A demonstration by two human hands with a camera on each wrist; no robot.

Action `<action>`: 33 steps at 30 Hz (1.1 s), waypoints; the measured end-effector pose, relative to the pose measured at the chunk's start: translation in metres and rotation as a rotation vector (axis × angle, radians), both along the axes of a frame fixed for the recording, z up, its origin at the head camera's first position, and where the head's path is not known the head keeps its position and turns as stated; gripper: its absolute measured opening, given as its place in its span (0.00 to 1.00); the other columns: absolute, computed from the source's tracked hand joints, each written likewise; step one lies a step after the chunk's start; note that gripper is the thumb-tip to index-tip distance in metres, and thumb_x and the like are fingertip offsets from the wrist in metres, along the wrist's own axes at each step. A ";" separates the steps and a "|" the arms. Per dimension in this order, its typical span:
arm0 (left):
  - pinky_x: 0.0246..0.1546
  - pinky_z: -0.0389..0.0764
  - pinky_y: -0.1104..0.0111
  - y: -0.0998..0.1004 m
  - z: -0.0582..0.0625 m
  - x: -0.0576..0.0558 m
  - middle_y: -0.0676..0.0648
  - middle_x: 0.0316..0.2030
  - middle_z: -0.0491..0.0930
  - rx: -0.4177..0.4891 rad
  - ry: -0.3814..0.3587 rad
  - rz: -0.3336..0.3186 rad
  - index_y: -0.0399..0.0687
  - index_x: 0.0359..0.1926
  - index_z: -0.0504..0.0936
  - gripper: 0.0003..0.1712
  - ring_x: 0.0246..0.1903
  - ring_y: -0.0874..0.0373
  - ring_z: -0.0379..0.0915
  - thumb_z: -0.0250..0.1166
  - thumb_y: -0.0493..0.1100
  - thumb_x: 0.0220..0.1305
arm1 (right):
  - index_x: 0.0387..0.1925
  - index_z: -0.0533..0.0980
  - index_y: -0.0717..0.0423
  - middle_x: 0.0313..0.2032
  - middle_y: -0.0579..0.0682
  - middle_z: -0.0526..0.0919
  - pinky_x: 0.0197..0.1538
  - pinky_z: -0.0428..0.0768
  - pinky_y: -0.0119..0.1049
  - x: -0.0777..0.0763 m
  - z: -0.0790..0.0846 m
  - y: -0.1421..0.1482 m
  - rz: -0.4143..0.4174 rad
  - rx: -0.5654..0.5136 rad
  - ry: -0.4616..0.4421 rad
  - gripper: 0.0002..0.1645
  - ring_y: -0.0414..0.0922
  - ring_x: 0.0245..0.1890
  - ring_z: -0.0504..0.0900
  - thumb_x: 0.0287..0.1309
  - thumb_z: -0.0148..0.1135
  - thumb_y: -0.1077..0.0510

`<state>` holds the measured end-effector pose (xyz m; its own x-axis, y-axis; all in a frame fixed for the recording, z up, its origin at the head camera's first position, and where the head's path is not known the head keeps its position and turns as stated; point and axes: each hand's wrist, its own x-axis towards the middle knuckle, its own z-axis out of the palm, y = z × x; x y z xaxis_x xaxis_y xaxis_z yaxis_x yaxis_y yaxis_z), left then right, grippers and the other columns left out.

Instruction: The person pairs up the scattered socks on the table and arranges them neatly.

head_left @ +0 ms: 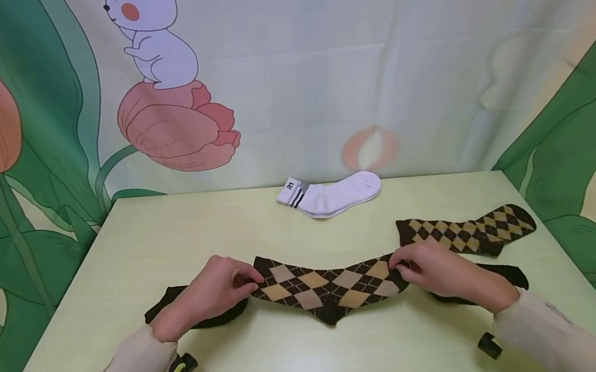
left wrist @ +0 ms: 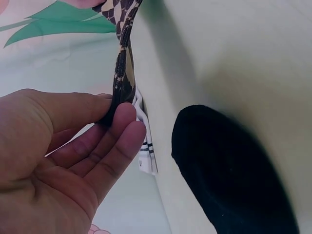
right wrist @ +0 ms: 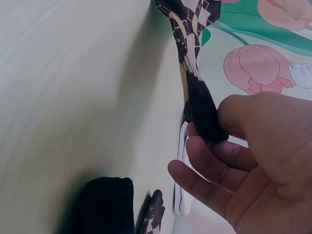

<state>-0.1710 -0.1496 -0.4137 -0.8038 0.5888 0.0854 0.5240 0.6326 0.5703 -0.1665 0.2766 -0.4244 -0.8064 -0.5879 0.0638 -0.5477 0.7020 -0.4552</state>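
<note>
A brown argyle sock (head_left: 329, 291) with tan and pinkish diamonds is held stretched sideways above the table, its heel pointing down. My left hand (head_left: 208, 293) pinches the cuff end between thumb and fingers; the left wrist view shows the same pinch on the sock's edge (left wrist: 126, 68). At the other end, my right hand (head_left: 437, 268) pinches the dark toe (right wrist: 204, 109). Beneath the left forearm lies a black sock (head_left: 224, 316), partly hidden. Another black sock (head_left: 508, 276) lies beneath the right forearm, also partly covered.
A second argyle sock (head_left: 464, 233), with yellowish diamonds, lies on the table (head_left: 200, 231) at the right. White socks (head_left: 337, 197) with black stripes lie near the back edge. Behind the table hangs a printed curtain (head_left: 294, 90) with tulips and a white animal.
</note>
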 end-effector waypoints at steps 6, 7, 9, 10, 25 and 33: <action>0.32 0.79 0.71 0.003 -0.005 0.002 0.52 0.34 0.89 -0.008 0.002 -0.027 0.44 0.39 0.91 0.07 0.29 0.68 0.79 0.70 0.31 0.64 | 0.44 0.86 0.56 0.29 0.39 0.83 0.27 0.71 0.31 0.002 -0.004 0.002 0.021 0.021 0.005 0.09 0.29 0.15 0.62 0.67 0.62 0.65; 0.32 0.79 0.72 0.004 -0.006 0.002 0.52 0.34 0.89 -0.013 0.003 -0.031 0.44 0.39 0.91 0.07 0.29 0.68 0.79 0.70 0.31 0.64 | 0.43 0.86 0.56 0.30 0.40 0.84 0.27 0.72 0.31 0.002 -0.004 0.003 0.026 0.024 -0.002 0.09 0.29 0.16 0.63 0.67 0.62 0.65; 0.33 0.79 0.72 0.004 -0.007 0.003 0.52 0.35 0.89 -0.020 0.005 -0.037 0.44 0.39 0.91 0.07 0.30 0.68 0.80 0.70 0.31 0.63 | 0.43 0.86 0.56 0.33 0.41 0.86 0.29 0.73 0.32 0.003 -0.004 0.003 0.037 0.029 -0.011 0.08 0.29 0.17 0.65 0.67 0.63 0.65; 0.33 0.79 0.72 0.005 -0.007 0.003 0.51 0.35 0.89 -0.021 0.005 -0.039 0.44 0.39 0.91 0.07 0.31 0.67 0.81 0.70 0.31 0.63 | 0.43 0.86 0.56 0.35 0.42 0.87 0.31 0.73 0.32 0.003 -0.004 0.004 0.043 0.030 -0.015 0.08 0.29 0.18 0.66 0.67 0.63 0.65; 0.33 0.79 0.72 0.010 -0.017 0.006 0.49 0.35 0.89 -0.040 -0.046 -0.076 0.42 0.39 0.90 0.08 0.32 0.67 0.80 0.69 0.28 0.62 | 0.43 0.86 0.57 0.40 0.48 0.89 0.31 0.75 0.30 0.004 -0.006 0.006 0.072 0.042 -0.056 0.09 0.30 0.23 0.71 0.67 0.62 0.67; 0.34 0.80 0.72 0.012 -0.022 0.004 0.49 0.34 0.89 -0.059 -0.046 -0.092 0.42 0.38 0.90 0.07 0.31 0.66 0.80 0.69 0.29 0.63 | 0.42 0.86 0.57 0.39 0.47 0.89 0.32 0.76 0.30 0.004 -0.009 0.007 0.080 0.053 -0.035 0.09 0.30 0.26 0.73 0.66 0.63 0.67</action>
